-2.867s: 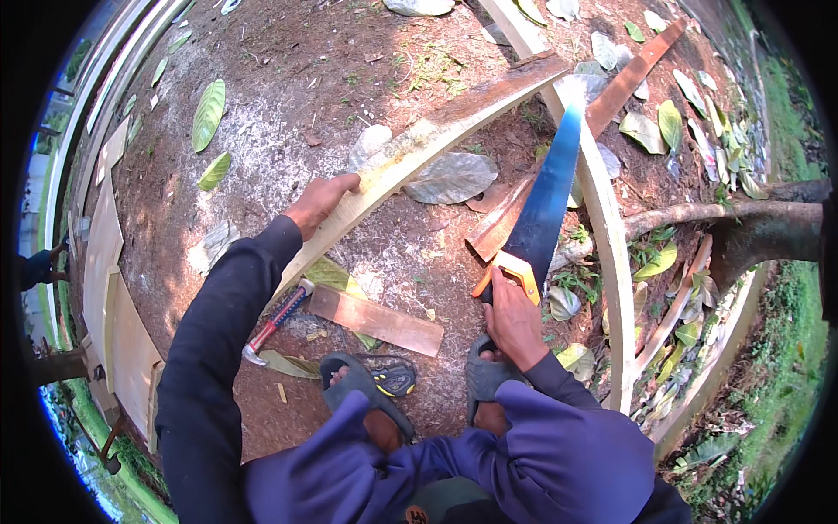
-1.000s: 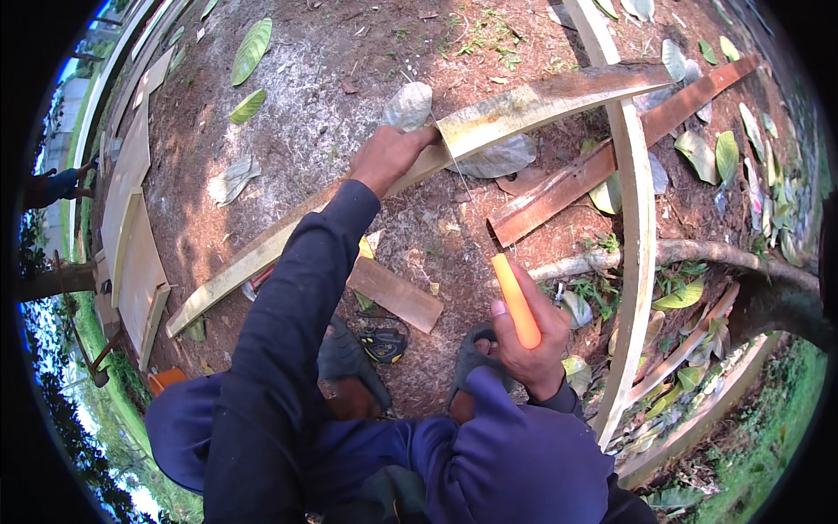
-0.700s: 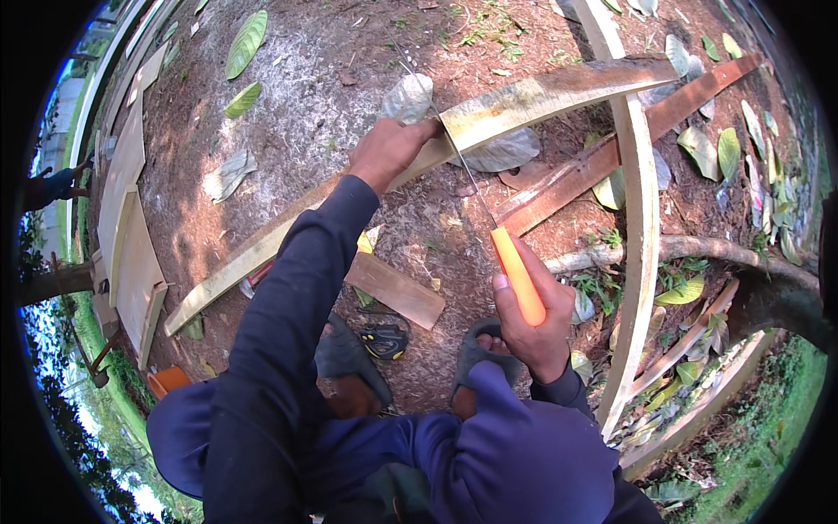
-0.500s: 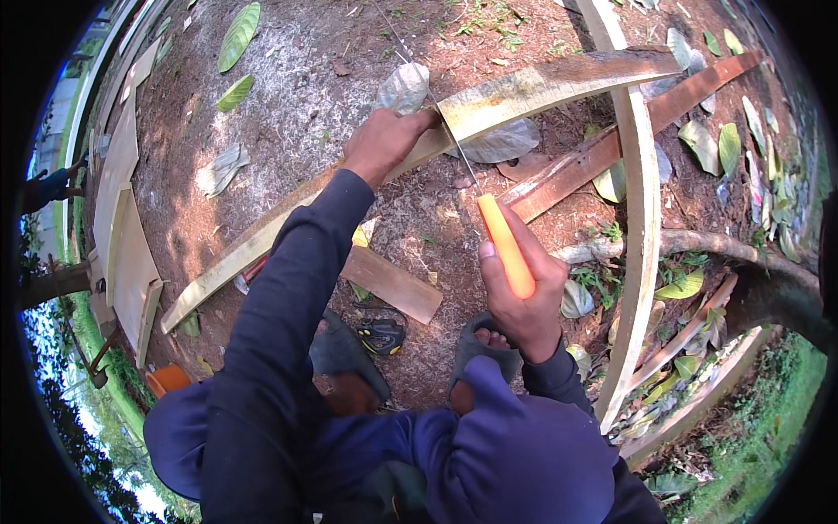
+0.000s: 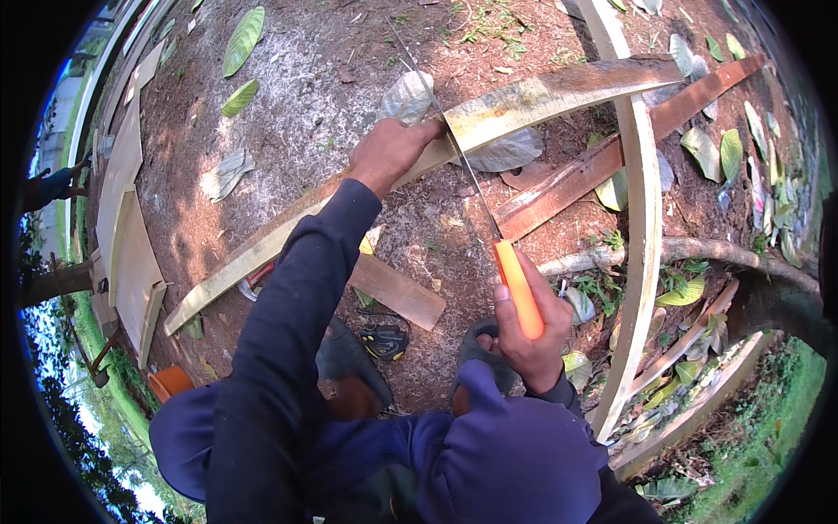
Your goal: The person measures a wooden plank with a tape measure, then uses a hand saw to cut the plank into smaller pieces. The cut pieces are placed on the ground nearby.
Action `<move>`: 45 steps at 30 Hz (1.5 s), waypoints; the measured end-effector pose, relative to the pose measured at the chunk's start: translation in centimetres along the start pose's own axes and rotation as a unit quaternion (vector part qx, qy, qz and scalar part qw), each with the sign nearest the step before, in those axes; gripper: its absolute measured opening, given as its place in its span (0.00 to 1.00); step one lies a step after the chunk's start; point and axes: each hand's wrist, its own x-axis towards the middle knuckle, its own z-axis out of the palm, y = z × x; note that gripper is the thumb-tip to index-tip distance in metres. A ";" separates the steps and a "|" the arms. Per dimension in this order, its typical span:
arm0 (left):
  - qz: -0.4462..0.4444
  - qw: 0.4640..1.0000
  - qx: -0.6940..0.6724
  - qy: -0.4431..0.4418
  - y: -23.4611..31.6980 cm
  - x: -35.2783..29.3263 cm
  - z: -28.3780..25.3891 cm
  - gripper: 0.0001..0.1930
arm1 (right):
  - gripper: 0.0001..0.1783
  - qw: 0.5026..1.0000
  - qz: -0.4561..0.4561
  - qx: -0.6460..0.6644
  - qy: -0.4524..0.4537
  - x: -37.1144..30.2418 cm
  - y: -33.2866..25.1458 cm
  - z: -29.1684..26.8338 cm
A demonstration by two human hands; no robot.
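My right hand [image 5: 543, 336] is wrapped round the orange handle [image 5: 518, 288] of a handsaw. Its thin blade [image 5: 471, 175] crosses a long pale wooden beam [image 5: 541, 100] and points away toward the upper left. Right beside the blade, my left hand [image 5: 390, 155] presses on the beam with its thumb close to the cutting line, its fingers closed over the wood. The beam runs slantwise from lower left to upper right, its far end lying over another pale beam [image 5: 644, 201]. How deep the blade sits in the wood cannot be made out.
Between my sandalled feet lies a black-and-yellow tape measure [image 5: 384, 341], near a short board [image 5: 401, 293]. A hammer [image 5: 253, 284] is partly hidden by my left arm. A reddish-brown plank [image 5: 559, 192], a branch [image 5: 698, 249] and large leaves [image 5: 243, 42] lie around. Boards [image 5: 131, 236] stand left.
My right hand has drawn the saw back toward me, so the handle sits lower and farther from the beam. The left hand stays on the beam.
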 end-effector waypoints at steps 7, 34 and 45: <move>-0.039 0.996 -0.050 -0.064 0.6 -0.8 0.3 0.29 | 0.24 0.999 0.036 -0.005 -0.008 2.0 -1.3 0.9; 0.142 0.924 0.287 0.208 -0.8 -1.5 4.0 0.14 | 0.23 1.000 0.005 0.000 0.009 3.7 -0.6 2.2; 0.129 0.927 0.290 0.199 0.3 -1.5 3.6 0.10 | 0.22 0.998 0.046 0.025 0.020 5.2 -1.7 2.1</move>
